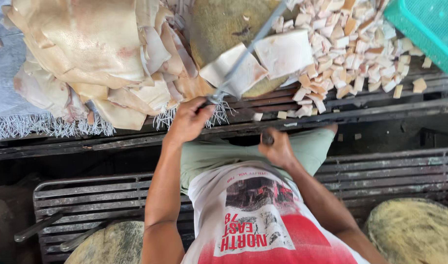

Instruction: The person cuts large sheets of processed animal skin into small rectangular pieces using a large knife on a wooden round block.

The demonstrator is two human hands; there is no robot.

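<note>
Pork skin slab (234, 68) is lying on the round chopping block (219, 24), looking limp and greasy, best pinned flat near its edge, while left hand (189, 120) is clenching the cleaver (248, 49) handle and right hand (277, 146) is fisting a dark handle.

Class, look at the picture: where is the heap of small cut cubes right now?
In the head view, the heap of cut cubes lies upper right, between the round chopping block and the green basket.

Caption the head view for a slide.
Left hand grips a long blade over a pale slab on a round block; cut cubes piled right.
</note>
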